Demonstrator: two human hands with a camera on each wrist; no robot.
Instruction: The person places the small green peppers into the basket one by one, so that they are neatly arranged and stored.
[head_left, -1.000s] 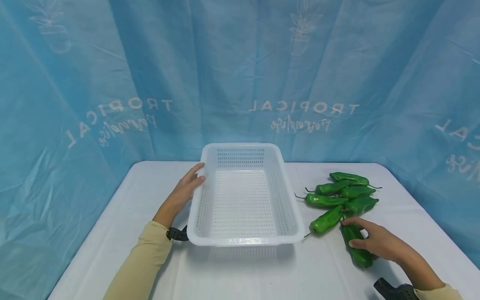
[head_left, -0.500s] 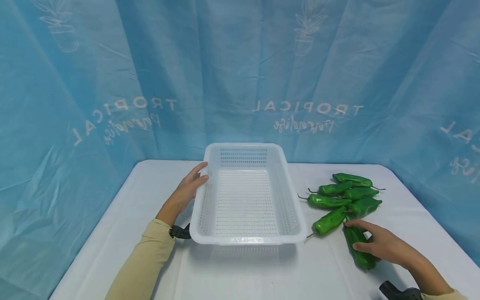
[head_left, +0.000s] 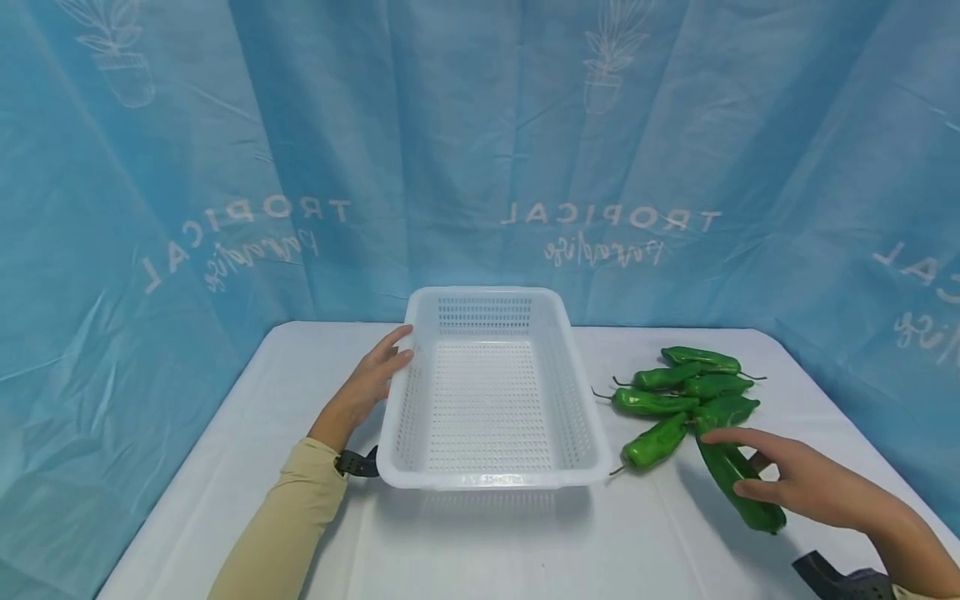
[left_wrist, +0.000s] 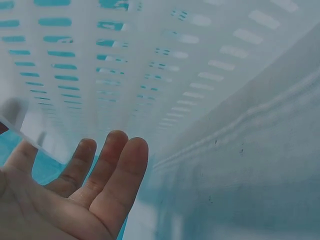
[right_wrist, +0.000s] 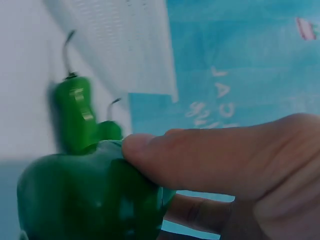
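Observation:
A long green pepper hangs just above the tabletop, pinched between the thumb and fingers of my right hand. In the right wrist view, the thumb presses the side of this pepper, and its blunt end fills the lower left. My left hand holds the left rim of a white perforated plastic basket, with thumb and index finger over the edge. From below, the left wrist view shows the other fingers of that hand extended beside the slotted basket wall.
Several green peppers lie in a loose cluster right of the basket, stems mostly pointing left. A white cloth covers the table. Blue printed curtains hang behind and at both sides.
My right hand has lifted the nearest pepper off the table and drawn it slightly right, away from the cluster. The left hand and the basket stay in place.

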